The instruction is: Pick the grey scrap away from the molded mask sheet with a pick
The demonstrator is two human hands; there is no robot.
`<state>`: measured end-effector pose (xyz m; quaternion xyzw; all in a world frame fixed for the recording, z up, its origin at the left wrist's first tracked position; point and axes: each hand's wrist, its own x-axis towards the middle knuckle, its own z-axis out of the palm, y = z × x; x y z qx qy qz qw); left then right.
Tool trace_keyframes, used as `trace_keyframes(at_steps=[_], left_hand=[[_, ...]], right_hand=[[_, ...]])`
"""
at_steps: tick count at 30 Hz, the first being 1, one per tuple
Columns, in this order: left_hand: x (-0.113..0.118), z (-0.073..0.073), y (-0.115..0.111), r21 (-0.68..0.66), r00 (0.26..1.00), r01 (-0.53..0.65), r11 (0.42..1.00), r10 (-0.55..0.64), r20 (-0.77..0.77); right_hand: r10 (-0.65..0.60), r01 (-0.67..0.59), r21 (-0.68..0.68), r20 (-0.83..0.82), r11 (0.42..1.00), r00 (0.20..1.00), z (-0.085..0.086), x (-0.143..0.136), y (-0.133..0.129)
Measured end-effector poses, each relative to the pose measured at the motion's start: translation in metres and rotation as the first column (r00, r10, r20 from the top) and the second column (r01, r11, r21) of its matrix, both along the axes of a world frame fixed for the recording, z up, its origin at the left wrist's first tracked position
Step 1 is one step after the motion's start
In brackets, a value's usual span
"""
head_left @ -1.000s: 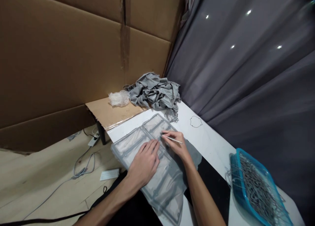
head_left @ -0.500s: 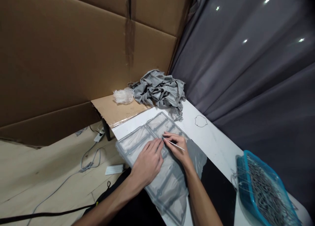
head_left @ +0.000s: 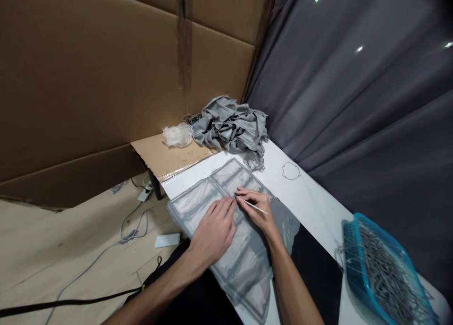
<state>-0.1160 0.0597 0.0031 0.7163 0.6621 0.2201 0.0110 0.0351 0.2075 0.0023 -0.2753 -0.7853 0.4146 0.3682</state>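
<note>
A thin grey sheet [head_left: 198, 198] with framed, paler rectangular panels lies on the white table. My left hand [head_left: 216, 226] rests on it palm down, its fingers close together, their tips at the middle of the sheet; whether it pinches anything is hidden. My right hand [head_left: 257, 209] is closed on a thin white stick [head_left: 260, 209], whose tip meets the sheet right beside my left fingertips. Under the sheet's right side lies a black mat [head_left: 316, 268].
A blue basket [head_left: 366, 277] of grey rings stands at the right. Crumpled grey material [head_left: 230, 126] and a clear plastic bag [head_left: 177, 135] lie at the back. A thin loop [head_left: 291, 165] lies on the white table [head_left: 311, 192]. A cardboard wall [head_left: 106, 74] rises behind.
The view has shifted slightly, so the scene sits a little differently in the picture. Both hands keep nearly the same place on the sheet, the stick still in my right hand.
</note>
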Motion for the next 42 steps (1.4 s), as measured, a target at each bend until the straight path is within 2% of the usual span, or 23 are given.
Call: trace_keyframes(at_steps=[7,11,17,22,27,32,38,42], left_hand=[[0.000,0.000,-0.001,-0.002,1.000,0.002,1.000,-0.002,0.005],[0.000,0.001,-0.001,-0.007,1.000,0.006,1.000,-0.006,0.011],[0.000,-0.001,0.000,0.015,1.000,0.002,1.000,-0.002,0.014],[0.001,-0.003,0.002,0.032,1.000,0.002,0.999,-0.002,-0.001],[0.003,-0.004,0.004,0.037,1.000,0.010,0.999,-0.009,-0.028],[0.005,-0.005,0.005,0.028,0.999,0.009,1.000,-0.007,-0.040],[0.002,-0.003,0.002,0.019,0.999,0.017,1.000,-0.016,-0.047],[-0.009,-0.001,-0.002,0.026,0.999,0.039,0.999,-0.038,-0.033]], right_hand=[[-0.003,0.002,0.033,0.028,0.999,1.000,-0.003,0.000,0.001],[0.019,-0.026,0.129,0.055,0.991,0.998,-0.006,0.000,0.001],[0.075,-0.162,0.308,0.275,0.938,0.958,-0.003,0.004,-0.002],[0.029,-0.141,0.385,0.283,0.912,0.959,-0.005,0.002,-0.006],[-0.067,-0.021,0.364,0.228,0.931,0.971,-0.008,-0.001,-0.007],[-0.282,0.242,0.301,0.095,0.922,0.955,-0.007,-0.003,-0.002],[-0.202,0.199,0.071,0.045,0.977,0.978,-0.008,-0.001,0.002],[-0.182,0.180,0.026,0.087,0.983,0.980,-0.009,0.000,0.004]])
